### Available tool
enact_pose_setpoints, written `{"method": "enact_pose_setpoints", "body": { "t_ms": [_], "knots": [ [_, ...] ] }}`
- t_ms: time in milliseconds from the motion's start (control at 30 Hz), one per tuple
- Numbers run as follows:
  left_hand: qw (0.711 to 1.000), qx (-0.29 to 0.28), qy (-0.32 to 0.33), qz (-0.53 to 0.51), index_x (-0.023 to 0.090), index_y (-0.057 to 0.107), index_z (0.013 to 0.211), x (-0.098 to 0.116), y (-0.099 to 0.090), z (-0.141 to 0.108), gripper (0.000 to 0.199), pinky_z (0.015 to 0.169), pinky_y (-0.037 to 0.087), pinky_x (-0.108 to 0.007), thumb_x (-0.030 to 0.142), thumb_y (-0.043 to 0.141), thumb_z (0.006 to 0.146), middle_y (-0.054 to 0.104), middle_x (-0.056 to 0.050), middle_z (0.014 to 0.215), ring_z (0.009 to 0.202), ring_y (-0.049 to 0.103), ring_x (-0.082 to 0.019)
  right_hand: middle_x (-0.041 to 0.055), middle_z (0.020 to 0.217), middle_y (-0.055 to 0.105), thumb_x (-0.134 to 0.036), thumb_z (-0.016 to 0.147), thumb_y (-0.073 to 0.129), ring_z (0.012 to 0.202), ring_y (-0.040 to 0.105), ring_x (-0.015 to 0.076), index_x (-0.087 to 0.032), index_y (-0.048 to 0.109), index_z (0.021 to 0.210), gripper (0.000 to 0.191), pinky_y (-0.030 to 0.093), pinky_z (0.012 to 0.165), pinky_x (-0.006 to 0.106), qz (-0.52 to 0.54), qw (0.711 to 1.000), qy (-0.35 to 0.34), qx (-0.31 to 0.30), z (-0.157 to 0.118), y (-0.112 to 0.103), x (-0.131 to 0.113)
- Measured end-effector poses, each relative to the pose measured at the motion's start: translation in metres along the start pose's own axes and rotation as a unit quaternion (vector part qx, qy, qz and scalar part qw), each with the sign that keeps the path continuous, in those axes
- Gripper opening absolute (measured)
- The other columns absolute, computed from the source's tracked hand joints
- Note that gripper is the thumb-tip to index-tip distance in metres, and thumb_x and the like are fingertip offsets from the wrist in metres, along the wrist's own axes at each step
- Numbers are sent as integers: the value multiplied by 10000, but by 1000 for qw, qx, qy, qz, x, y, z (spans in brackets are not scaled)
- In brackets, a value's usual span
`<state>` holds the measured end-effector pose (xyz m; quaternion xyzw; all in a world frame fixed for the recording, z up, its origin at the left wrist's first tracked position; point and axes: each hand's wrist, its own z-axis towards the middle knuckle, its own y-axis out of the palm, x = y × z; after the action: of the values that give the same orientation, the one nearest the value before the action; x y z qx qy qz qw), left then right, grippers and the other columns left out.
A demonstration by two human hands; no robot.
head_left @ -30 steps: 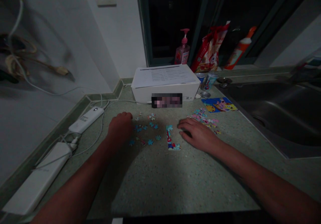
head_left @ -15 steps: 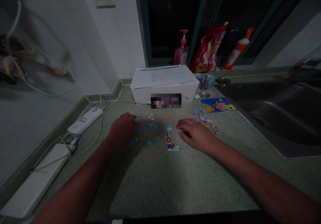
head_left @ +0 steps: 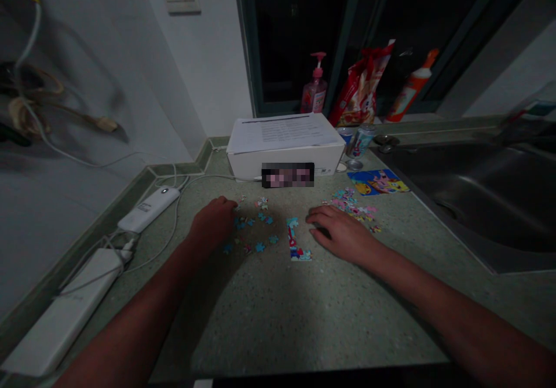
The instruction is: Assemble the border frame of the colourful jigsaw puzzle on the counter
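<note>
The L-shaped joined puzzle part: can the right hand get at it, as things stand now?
Very likely yes. The right hand is just to the right of the L-shaped joined puzzle part, with fingertips pointing that way, and I see nothing standing between them.

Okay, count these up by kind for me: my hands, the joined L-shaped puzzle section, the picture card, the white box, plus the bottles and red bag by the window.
Hands, left hand and right hand: 2
Joined puzzle section: 1
Picture card: 1
White box: 1
Bottles, pink pump bottle and orange-and-white bottle: 2
Red bag: 1
Total: 8
</note>
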<state>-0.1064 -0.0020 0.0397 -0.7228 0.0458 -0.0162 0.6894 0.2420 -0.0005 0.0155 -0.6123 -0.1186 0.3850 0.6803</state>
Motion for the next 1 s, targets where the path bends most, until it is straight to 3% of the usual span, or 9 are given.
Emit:
{"method": "enact_pose_setpoints", "body": {
  "t_ms": [167, 367, 567, 767, 1000],
  "knots": [
    [1000, -14, -3, 5, 179, 754, 1236, -6, -7, 0, 344, 951, 529, -346, 209, 484, 1024, 723, -142, 1194, 1104, 702, -262, 135, 1231, 708, -188, 992, 600, 1172, 667, 292, -187, 710, 1166, 206, 549, 1053, 481, 4, 1000, -3, 1, -1, 1, 1],
    [997, -70, -23, -21, 201, 795, 1052, -22, -21, -1, 306, 759, 496, -319, 240, 498, 989, 779, -110, 1055, 924, 731, -253, 130, 1224, 712, -182, 986, 599, 1172, 672, 287, -199, 720, 1157, 210, 549, 1047, 476, 6, 1000, 0, 0, 0, 0, -1],
    [991, -131, -19, -10, 214, 803, 1012, -34, -30, -4, 257, 751, 477, -302, 209, 559, 930, 802, -95, 1051, 890, 733, -235, 134, 1232, 708, -193, 998, 592, 1184, 665, 291, -191, 716, 1168, 211, 539, 1065, 481, 2, 1000, 3, -7, 0, -1, -1],
    [989, -150, -7, -7, 208, 796, 985, -29, -34, -8, 193, 732, 480, -305, 221, 620, 909, 809, -97, 1043, 895, 739, -245, 130, 1229, 711, -190, 991, 600, 1179, 666, 288, -200, 718, 1163, 209, 543, 1061, 485, 7, 1000, 2, -4, 0, -1, -1],
    [990, -133, 13, -35, 210, 788, 947, -20, -38, -14, 192, 714, 487, -332, 225, 598, 917, 807, -93, 989, 855, 737, -258, 138, 1227, 714, -187, 991, 586, 1173, 667, 302, -193, 719, 1158, 214, 549, 1055, 507, 7, 1000, -4, -2, 0, -2, -1]
  ]
}}
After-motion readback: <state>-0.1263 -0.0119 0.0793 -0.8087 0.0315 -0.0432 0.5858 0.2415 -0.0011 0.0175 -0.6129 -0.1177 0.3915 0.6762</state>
